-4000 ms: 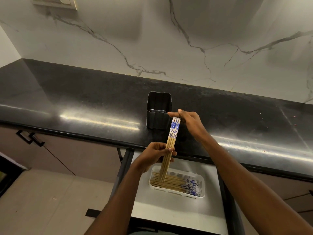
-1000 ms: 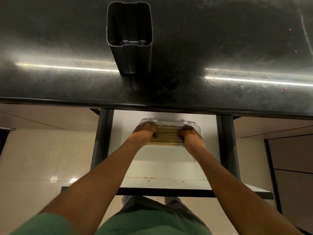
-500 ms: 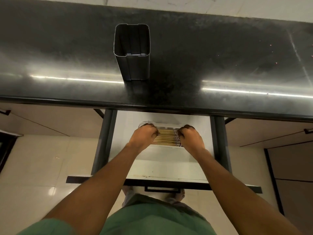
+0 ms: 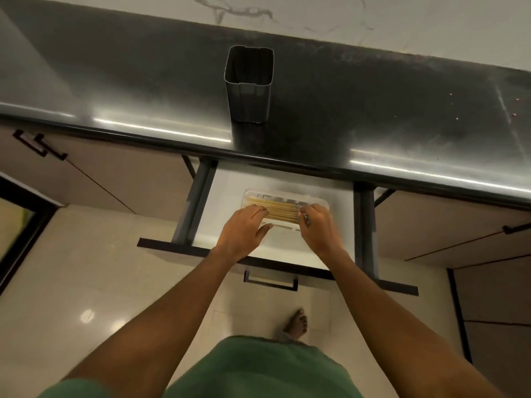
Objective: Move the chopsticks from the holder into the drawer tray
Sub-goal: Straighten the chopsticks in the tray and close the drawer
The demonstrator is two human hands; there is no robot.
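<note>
Two bare hands reach into the one open drawer (image 4: 230,182): the left hand (image 4: 244,229) lies flat and spread, fingertips on the near-left ends of the chopsticks (image 4: 275,209), while the right hand (image 4: 317,225) curls loosely over their right ends, its grip unclear. The pale wooden sticks, too many and too blurred to count, lie side by side in one white rectangular plastic tray (image 4: 316,200), long axis left to right. Beyond, one dark, ribbed, squarish holder (image 4: 249,90) stands upright and empty on the glossy black countertop (image 4: 115,81).
</note>
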